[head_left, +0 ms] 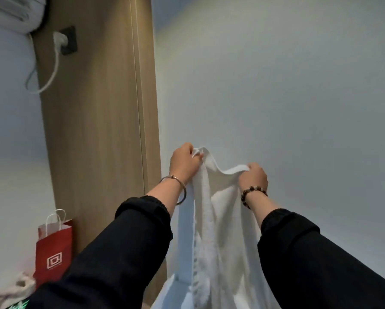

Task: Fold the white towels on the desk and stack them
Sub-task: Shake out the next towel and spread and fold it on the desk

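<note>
1 white towel (220, 219) is held up in the air in front of the pale wall (287, 85). The desk itself cannot be made out in the head view, so no edge or corner of it can be given. The towel's top edge is gripped at 2 places. The left hand (183, 162) is closed round a bunched corner, with the fingers curled tight over the cloth. The right hand (252, 177) is closed over the hem close by, with the fingers wrapped down over the edge. Between the 2 hands the hem sags in a short loop. The rest of the cloth hangs in loose vertical pleats between the black sleeves (131, 241), and its lower end is cut off by the bottom of the frame. A metal bangle (184, 192) is worn on the left wrist and a beaded bracelet (243, 197) on the right.

The step in hand is judged to be the finding and spreading of the top edge before the 1st fold. No fold is seen to be made yet, and no stack is visible. The next move is judged to call for the right hand to be slid along the hem to the far corner while the left corner is kept pinched, so that the cloth is drawn flat and straight. Only then can it be halved or laid down. A red paper bag (54, 248) is seen at the lower left, beside the wooden panel (98, 130)
</note>
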A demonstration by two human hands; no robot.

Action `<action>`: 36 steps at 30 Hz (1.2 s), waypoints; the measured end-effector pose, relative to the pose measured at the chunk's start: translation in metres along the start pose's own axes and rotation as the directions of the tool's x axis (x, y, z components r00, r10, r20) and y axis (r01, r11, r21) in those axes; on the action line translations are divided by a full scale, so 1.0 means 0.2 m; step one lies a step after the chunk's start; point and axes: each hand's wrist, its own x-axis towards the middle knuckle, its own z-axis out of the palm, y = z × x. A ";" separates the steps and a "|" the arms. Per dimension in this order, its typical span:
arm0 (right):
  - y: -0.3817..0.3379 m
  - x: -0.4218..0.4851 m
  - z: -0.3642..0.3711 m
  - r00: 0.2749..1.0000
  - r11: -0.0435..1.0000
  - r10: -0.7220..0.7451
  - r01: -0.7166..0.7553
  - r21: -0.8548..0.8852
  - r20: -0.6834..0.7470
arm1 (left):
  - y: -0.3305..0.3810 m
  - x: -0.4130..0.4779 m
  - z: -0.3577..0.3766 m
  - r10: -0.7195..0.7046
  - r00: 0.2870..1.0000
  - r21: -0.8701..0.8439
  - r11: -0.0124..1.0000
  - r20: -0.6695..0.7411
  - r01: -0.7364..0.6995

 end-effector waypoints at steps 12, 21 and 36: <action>0.14 -0.32 0.14 0.797 0.919 -0.357 0.206 0.336 0.488 | -0.17 -0.28 0.13 -0.262 0.958 -0.393 0.874 0.114 0.286; 0.26 -0.30 0.10 0.619 0.871 -0.354 -0.054 0.488 0.701 | -0.30 -0.44 0.01 -0.180 0.885 -0.461 0.799 0.429 0.386; 0.33 -0.26 0.11 0.569 0.938 -0.315 0.065 0.340 0.760 | -0.38 -0.53 -0.02 -0.081 0.725 -0.443 0.743 0.684 0.501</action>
